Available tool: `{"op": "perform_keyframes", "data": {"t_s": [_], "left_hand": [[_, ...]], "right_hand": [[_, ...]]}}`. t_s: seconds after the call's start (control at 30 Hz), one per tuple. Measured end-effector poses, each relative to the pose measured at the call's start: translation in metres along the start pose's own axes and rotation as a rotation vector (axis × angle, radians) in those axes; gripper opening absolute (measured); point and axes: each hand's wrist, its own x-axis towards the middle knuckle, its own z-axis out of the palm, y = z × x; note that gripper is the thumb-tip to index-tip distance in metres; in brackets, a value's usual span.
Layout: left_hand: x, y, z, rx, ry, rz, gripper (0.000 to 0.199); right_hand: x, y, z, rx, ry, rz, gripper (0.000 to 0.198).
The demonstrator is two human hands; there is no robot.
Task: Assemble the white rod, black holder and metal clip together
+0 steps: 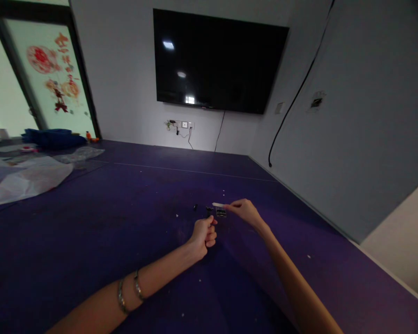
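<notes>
My left hand (202, 235) is closed in a pinch, its thumb and forefinger at a small dark object (209, 208) whose kind I cannot make out. To its right, my right hand (245, 212) grips a short white stick (218, 204) that points left, its tip just above the dark object. Below the stick and between the hands lies a small flat rectangular piece (221, 213), dark with pale markings. A little black item (195, 207) rests on the purple surface to the left of the dark object.
White scraps (177, 215) dot the wide purple surface (132, 241). Crumpled white plastic sheeting (38, 178) and a dark blue bundle (54, 138) lie at the far left. A large television (219, 62) hangs on the back wall, and a black cable (299, 88) runs down the right wall.
</notes>
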Motion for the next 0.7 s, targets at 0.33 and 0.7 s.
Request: {"op": "perform_keyframes", "data": {"t_s": [0.33,0.7], "left_hand": [[0.001,0.000,-0.001,0.010,0.023,-0.013,0.025],[0.000,-0.003,0.000,0.015,0.004,0.018,0.023]], "right_hand": [[-0.003,-0.016,0.004,0.018,-0.002,-0.001,0.052],[-0.002,-0.022,0.007,0.034,-0.090,-0.056,0.052]]}}
